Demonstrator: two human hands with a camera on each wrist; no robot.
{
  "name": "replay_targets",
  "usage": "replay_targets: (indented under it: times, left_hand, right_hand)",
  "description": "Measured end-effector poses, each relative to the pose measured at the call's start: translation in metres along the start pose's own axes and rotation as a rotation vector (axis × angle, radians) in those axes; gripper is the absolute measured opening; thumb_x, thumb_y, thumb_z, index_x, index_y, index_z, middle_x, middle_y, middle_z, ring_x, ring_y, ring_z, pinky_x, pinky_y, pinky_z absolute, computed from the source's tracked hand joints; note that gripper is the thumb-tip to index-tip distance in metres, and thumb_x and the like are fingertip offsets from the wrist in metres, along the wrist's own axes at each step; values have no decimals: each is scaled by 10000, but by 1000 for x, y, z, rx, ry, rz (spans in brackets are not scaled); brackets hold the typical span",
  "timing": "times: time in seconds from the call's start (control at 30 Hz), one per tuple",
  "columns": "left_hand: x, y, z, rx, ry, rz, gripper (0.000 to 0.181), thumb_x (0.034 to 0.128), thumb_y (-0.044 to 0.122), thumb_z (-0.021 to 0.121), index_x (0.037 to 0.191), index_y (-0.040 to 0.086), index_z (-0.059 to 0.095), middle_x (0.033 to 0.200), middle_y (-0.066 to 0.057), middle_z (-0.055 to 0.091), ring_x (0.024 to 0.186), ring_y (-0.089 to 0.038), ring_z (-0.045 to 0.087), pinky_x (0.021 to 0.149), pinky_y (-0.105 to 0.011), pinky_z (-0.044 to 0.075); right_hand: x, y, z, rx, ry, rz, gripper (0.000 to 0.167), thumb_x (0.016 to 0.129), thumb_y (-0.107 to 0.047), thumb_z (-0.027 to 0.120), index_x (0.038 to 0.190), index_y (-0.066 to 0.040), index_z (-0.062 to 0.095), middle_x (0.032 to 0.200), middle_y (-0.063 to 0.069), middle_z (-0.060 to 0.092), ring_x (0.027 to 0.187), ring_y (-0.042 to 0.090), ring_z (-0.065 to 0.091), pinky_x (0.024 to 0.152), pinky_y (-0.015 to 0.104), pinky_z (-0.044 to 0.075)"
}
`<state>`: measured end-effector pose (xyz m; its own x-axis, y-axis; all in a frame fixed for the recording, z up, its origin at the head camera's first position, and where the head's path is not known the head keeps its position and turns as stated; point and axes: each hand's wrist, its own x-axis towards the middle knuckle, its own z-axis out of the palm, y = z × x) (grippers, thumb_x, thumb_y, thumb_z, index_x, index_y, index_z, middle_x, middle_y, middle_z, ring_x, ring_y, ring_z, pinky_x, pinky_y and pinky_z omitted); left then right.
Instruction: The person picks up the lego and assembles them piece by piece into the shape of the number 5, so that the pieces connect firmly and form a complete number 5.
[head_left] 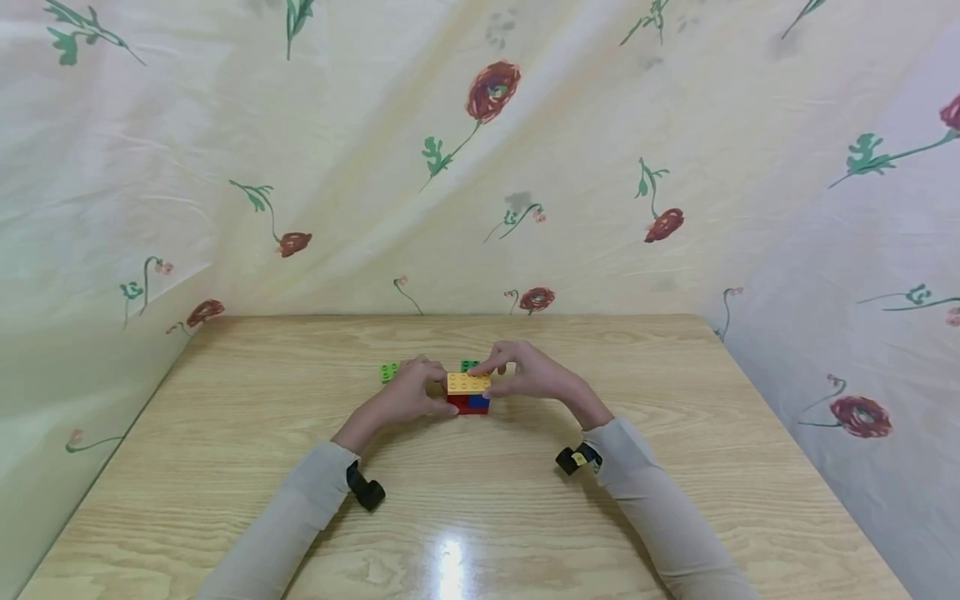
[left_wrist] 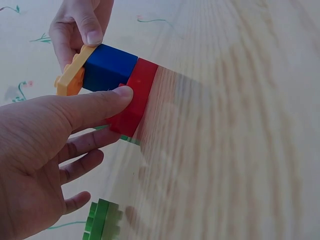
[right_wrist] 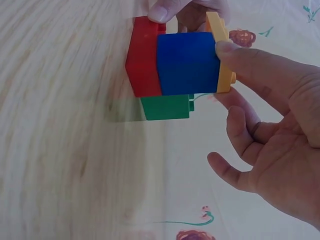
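Note:
A small stack of building bricks stands on the table: a red brick (left_wrist: 145, 82) at the bottom, a blue brick (right_wrist: 186, 64) on one part of it, and a yellow-orange brick (head_left: 468, 382) across the top. My left hand (head_left: 408, 390) grips the red brick at its left end, thumb on the near side and a finger behind. From the right, my right hand (head_left: 531, 372) pinches the yellow-orange brick between thumb and fingers. Part of the red brick is hidden by my left thumb in the left wrist view.
Behind the stack sits a dark green brick (right_wrist: 165, 107). A light green brick (left_wrist: 102, 221) lies on the table behind my left hand. The wooden table (head_left: 480, 483) meets a flower-patterned cloth (head_left: 360, 167) at its back and sides.

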<state>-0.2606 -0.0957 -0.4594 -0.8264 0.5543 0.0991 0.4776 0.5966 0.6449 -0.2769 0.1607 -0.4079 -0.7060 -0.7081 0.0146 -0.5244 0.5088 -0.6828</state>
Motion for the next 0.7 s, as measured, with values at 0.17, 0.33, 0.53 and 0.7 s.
replay_targets:
  times: [0.17,0.33,0.53,0.7]
  left_hand:
    - [1,-1,1,1,4,-4,200,808,311,879,908,177,768,975,62,737,903,-138,493,876,-369,335]
    - [0,1,0,-12,1,-15,200,804,318,881,899,179,771,963,65,736,910,-145,496,879,-373,334]
    - [1,2,-2,-20,-9,-34,208,797,318,887,911,180,781,950,77,738,917,-146,503,881,-377,341]
    - [1,0,-7,-7,-39,-8,188,827,290,863,937,159,785,998,47,754,960,-152,561,892,-375,409]
  right_hand:
    - [1,6,0,24,0,-5,354,878,-136,804,1229,-143,757,988,77,664,962,234,562,821,400,484]
    - [1,7,1,20,3,-3,347,882,-134,799,1227,-140,758,985,50,662,956,228,555,804,376,477]
    - [0,4,1,-4,7,7,350,884,-136,798,1232,-148,756,996,35,653,973,264,558,814,372,475]
    - [0,2,1,-14,5,9,354,885,-140,798,1236,-143,753,998,45,650,990,301,564,821,360,470]
